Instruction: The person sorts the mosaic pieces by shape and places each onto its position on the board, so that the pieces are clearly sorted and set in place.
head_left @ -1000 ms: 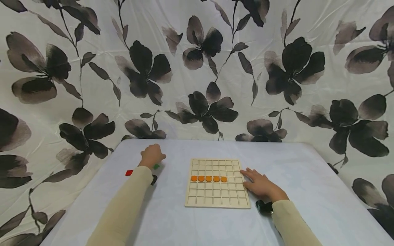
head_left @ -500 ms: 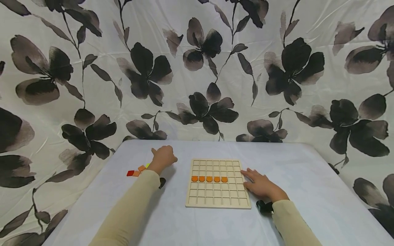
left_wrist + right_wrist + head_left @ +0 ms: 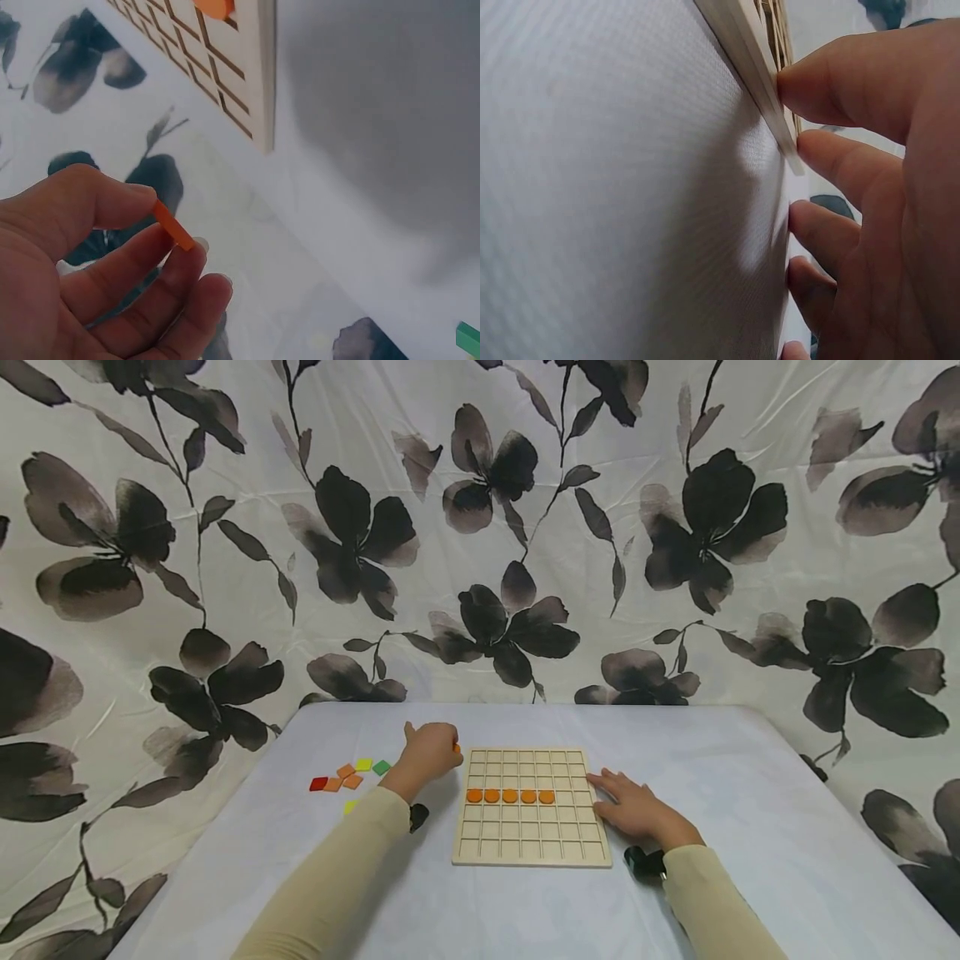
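Observation:
My left hand is raised just off the upper left corner of a square wooden grid board. Between thumb and fingertips it pinches a flat orange piece, seen edge-on in the left wrist view, so its outline is hidden. Round orange discs lie in a row across the board's middle, starting at its left column. At the board's right edge rests my right hand, fingers spread and loosely bent. In the right wrist view its thumb and forefinger touch the board's rim, and other fingertips touch the cloth.
Left of the board, loose flat tiles lie on the white cloth: a red tile, several orange tiles, a green tile and yellow tiles. A flower-patterned curtain hangs behind the table.
My left hand has moved right from the loose tiles toward the board, carrying the orange piece. Tiles it had covered now show. The right hand and the row of discs have stayed put.

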Available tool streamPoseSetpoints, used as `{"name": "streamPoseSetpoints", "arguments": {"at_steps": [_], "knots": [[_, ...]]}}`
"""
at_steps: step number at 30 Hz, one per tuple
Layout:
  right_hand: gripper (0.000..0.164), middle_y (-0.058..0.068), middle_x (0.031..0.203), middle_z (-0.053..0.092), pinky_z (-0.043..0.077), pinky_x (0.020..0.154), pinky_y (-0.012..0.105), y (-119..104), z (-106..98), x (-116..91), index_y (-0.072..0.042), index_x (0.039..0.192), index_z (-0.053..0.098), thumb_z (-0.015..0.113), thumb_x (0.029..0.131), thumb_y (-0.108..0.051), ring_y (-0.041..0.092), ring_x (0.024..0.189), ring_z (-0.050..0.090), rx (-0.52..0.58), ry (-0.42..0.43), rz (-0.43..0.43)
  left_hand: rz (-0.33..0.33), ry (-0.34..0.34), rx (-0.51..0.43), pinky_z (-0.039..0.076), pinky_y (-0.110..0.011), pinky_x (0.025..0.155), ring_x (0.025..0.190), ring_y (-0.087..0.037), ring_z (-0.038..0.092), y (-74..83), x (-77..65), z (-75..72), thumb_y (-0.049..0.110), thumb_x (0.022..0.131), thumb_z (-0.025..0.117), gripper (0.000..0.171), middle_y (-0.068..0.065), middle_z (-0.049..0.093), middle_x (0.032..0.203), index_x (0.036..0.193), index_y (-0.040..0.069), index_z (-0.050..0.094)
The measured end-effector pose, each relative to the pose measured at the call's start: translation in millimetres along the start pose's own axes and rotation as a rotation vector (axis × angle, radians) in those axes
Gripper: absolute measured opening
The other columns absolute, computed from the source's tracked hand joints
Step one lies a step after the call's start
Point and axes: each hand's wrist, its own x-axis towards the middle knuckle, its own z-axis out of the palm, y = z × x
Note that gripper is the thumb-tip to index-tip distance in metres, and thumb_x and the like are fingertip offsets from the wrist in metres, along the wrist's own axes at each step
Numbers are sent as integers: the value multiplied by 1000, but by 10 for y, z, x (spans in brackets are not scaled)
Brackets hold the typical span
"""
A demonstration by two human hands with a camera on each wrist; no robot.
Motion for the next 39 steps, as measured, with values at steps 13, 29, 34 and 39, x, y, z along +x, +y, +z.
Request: {"name": "streamPoseSetpoints", "arguments": {"at_steps": [13, 29, 34, 39], "knots": [[53, 22, 156, 28, 10, 112, 70, -15, -4, -9, -13, 147, 42, 49, 96, -26, 47, 145, 18, 10, 1, -2, 91, -14, -11, 18, -71, 110, 92, -25, 63, 244, -80, 140, 19, 83, 72, 16, -1, 68, 86, 95, 10, 70], [54, 21, 157, 26, 8, 114, 68, -10, -9, -21, -15, 149, 39, 48, 97, -27, 45, 146, 16, 25, -7, 4, 273, -87, -27, 20, -68, 111, 87, -17, 62, 465, -141, 260, 20, 84, 71, 17, 5, 67, 83, 99, 13, 72], [54, 21, 157, 27, 9, 114, 68, 0, 2, -13, -14, 148, 40, 49, 96, -28, 45, 146, 17, 19, -4, 5, 325, -103, -47, 20, -68, 111, 81, -12, 58, 516, -162, 285, 19, 85, 70, 10, 8, 62, 76, 93, 15, 71], [54, 22, 156, 28, 10, 113, 69, 3, -2, -12, -14, 148, 40, 49, 96, -29, 46, 145, 18, 5, 0, 5, 379, -117, -57, 21, -67, 112, 84, -11, 60, 581, -189, 291, 19, 87, 69, 10, 9, 65, 80, 96, 16, 72]]}}
